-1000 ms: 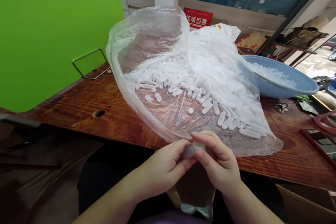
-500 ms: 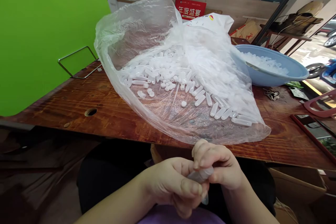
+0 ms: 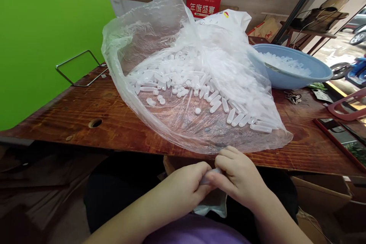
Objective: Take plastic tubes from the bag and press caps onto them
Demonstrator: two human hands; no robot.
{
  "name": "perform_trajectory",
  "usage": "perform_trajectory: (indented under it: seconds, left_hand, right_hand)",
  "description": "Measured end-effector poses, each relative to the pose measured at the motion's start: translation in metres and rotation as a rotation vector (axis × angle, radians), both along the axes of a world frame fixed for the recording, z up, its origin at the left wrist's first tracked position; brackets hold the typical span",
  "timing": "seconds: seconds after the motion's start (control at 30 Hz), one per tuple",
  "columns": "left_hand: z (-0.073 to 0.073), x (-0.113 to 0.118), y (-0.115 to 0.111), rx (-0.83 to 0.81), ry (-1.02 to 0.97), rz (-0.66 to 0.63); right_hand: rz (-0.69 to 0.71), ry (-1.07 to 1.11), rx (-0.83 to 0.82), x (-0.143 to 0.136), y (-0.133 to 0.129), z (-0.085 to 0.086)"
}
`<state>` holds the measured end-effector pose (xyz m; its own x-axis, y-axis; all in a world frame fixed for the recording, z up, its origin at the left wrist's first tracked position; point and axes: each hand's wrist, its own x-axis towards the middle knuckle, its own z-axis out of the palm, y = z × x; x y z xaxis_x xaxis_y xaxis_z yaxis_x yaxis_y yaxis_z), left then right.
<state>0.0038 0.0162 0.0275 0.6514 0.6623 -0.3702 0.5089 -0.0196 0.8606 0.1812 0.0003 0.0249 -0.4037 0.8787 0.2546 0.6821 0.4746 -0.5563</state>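
In front of my lap, just below the table edge, both hands meet around one small translucent plastic tube (image 3: 208, 176). My left hand (image 3: 194, 183) is closed around its left part. My right hand (image 3: 238, 171) grips the other end, thumb laid along it and fingers curled over. Most of the tube is hidden by the fingers. Beyond the hands, a large clear plastic bag (image 3: 168, 131) lies open on the table. Inside it are many similar white tubes (image 3: 215, 106) and short round caps (image 3: 198, 111), heaped toward the back.
A blue basin (image 3: 303, 80) of white pieces stands right of the bag on the wooden table (image 3: 68, 122). Keys (image 3: 293, 97) and a red-edged phone (image 3: 340, 141) lie at the right. A wire stand (image 3: 82, 84) is at the left, near a hole (image 3: 95, 123).
Both hands have turned over, so their backs now face up and cover more of the tube. My right fingers have closed down over its end. The camera view has shifted slightly.
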Motion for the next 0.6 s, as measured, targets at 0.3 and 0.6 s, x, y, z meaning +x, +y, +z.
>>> perform_trajectory:
  seconds: [0.3, 0.6]
  left_hand:
    - [-0.002, 0.001, 0.000, 0.131, 0.123, -0.055]
    - [-0.007, 0.002, -0.005, 0.086, 0.086, -0.129]
  right_hand:
    - [0.132, -0.095, -0.184, 0.007, -0.011, 0.005]
    - [0.100, -0.186, 0.177, -0.011, -0.014, -0.012]
